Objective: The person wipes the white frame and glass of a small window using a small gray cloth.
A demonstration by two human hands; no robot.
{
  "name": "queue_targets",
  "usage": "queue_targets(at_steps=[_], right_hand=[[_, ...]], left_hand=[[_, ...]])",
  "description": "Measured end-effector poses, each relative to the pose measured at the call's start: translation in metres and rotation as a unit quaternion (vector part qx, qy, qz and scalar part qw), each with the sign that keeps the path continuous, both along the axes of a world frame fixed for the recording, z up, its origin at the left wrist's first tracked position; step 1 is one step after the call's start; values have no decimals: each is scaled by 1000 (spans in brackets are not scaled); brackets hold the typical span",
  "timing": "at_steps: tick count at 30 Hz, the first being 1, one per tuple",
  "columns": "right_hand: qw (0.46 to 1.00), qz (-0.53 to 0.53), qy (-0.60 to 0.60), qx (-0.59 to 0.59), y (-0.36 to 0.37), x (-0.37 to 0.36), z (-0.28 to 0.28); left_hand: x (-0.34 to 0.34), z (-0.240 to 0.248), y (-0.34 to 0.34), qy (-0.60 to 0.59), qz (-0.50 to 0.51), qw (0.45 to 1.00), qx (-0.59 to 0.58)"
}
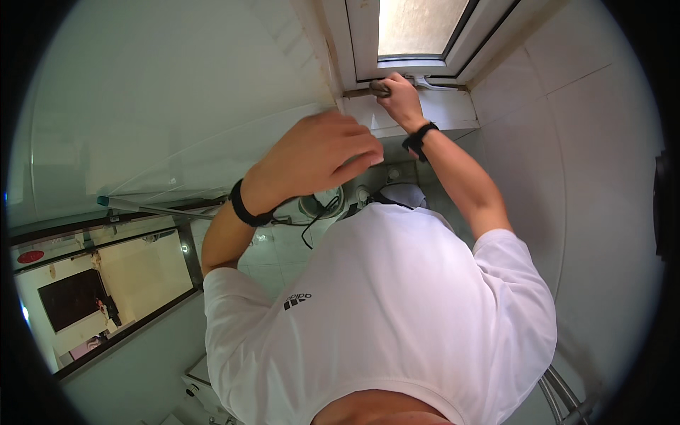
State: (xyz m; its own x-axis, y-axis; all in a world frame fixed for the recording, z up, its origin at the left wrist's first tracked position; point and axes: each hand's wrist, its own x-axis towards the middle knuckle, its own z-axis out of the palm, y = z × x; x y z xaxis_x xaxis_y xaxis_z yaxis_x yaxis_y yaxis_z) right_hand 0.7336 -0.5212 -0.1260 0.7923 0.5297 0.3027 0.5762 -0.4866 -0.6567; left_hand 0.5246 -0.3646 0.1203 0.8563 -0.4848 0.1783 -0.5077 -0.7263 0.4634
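Observation:
My right hand (402, 100) is closed around a dark brown-grey thing (380, 88), mostly hidden by the fingers; its kind does not show. It presses close to the lower edge of a white window frame (418, 69), just left of the white window handle (429, 83). Below lies the white sill (448, 110). My left hand (315, 152) hangs in the air nearer to me, left of the right one. Its fingers are loosely bent and slightly blurred, and nothing shows in them. A black band circles each wrist.
Pale walls rise on both sides, the right one tiled (517, 142). At the left are a metal rail (156, 210) and a dark-framed mirror (142, 273). A round container (322, 202) with a black cord (309, 230) stands on the floor. Metal bars (559, 393) are at lower right.

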Motion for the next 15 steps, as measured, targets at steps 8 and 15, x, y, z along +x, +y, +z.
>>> queue_targets(at_steps=[8,15], right_hand=[[609,21,630,482,-71,-46,46],[502,82,642,574,-104,-56,45]], left_hand=[[4,-100,-22,221,67,931,-282],[23,-147,-48,294,97,889,-338]])
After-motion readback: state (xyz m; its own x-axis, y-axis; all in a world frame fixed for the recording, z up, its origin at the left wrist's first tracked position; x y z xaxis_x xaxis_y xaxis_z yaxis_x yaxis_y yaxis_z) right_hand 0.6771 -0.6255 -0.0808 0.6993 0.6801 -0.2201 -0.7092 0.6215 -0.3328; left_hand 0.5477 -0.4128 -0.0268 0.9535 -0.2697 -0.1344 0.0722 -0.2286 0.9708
